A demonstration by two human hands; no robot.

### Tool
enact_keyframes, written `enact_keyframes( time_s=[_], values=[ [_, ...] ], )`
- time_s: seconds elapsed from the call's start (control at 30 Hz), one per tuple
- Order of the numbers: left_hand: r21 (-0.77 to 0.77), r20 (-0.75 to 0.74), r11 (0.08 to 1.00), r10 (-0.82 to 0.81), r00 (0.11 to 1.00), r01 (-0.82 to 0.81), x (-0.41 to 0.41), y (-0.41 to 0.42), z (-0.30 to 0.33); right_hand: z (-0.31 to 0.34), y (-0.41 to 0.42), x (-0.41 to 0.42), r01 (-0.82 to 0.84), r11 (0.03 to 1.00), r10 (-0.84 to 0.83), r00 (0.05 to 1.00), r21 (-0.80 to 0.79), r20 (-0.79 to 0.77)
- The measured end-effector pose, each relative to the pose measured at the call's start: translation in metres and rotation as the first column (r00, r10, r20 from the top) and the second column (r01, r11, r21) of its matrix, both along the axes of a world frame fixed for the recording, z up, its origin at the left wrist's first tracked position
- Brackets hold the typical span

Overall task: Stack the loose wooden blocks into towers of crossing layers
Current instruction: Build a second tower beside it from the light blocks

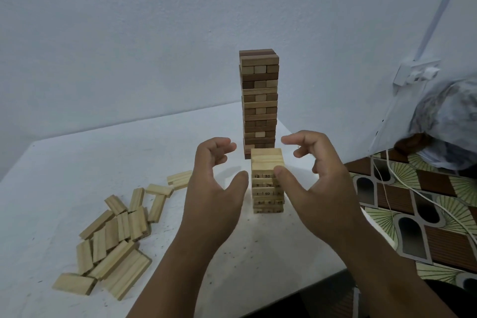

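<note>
My left hand [211,183] and my right hand [317,183] hover on either side of the short tower of pale wooden blocks with printed numbers [268,181], which stands on the white desk [64,175] toward its right edge. My fingers [222,147] on the left are spread and loosely curved, gripping nothing, with a clear gap between that hand and the tower. On the right my fingers are likewise spread and curved above the tower's right side, while my right thumb [286,175] lies against the front of its upper layers; I cannot tell how firmly it presses. The short tower's layers cross one another, and its top layer shows bare pale wood. Just behind it, nearer the desk's far corner, stands the tall tower of mixed dark and light brown wooden blocks [259,100], also in crossing layers and much higher than the pale one. Toward the left part of the desk and its near edge lies the scattered heap of loose pale wooden blocks [116,235], lying flat and on edge, some overlapping. Off the right edge of the desk a white cable [413,188] runs across the patterned brown and green floor [438,227].
</note>
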State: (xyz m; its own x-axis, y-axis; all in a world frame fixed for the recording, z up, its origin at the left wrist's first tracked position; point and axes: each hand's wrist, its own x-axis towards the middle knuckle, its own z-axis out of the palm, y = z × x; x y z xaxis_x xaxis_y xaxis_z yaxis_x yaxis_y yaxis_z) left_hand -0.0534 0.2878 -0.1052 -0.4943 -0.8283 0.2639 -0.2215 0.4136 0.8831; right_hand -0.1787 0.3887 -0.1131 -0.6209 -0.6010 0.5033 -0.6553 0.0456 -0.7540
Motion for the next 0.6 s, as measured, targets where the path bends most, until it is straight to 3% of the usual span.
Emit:
enact_keyframes(
  time_s=[0.13, 0.23, 0.3, 0.47, 0.6],
  values=[
    [-0.114, 0.032, 0.993, 0.037, 0.999, -0.033, 0.03, -0.003, 0.007, 0.007, -0.007, 0.036, -0.103, 0.994, 0.105, 0.994, -0.042, 0.031],
    [-0.14, 0.061, 0.988, 0.08, 0.995, -0.071, 0.062, -0.015, 0.004, 0.001, -0.018, 0.059, -0.177, 0.983, 0.176, 0.984, 0.039, 0.037],
    [-0.191, 0.157, 0.975, 0.144, 0.977, -0.113, 0.084, -0.023, -0.002, -0.004, -0.027, 0.07, -0.224, 0.967, 0.221, 0.975, 0.121, 0.034],
    [-0.259, 0.599, 0.957, 0.265, 0.756, -0.131, 0.114, -0.044, -0.026, -0.023, -0.063, 0.088, -0.318, 0.887, 0.354, 0.934, 0.336, -0.052],
    [-0.253, 0.645, 0.96, 0.26, 0.719, -0.121, 0.122, -0.047, -0.032, -0.032, -0.106, 0.085, -0.277, 0.825, 0.389, 0.91, 0.492, -0.14]
  ],
)
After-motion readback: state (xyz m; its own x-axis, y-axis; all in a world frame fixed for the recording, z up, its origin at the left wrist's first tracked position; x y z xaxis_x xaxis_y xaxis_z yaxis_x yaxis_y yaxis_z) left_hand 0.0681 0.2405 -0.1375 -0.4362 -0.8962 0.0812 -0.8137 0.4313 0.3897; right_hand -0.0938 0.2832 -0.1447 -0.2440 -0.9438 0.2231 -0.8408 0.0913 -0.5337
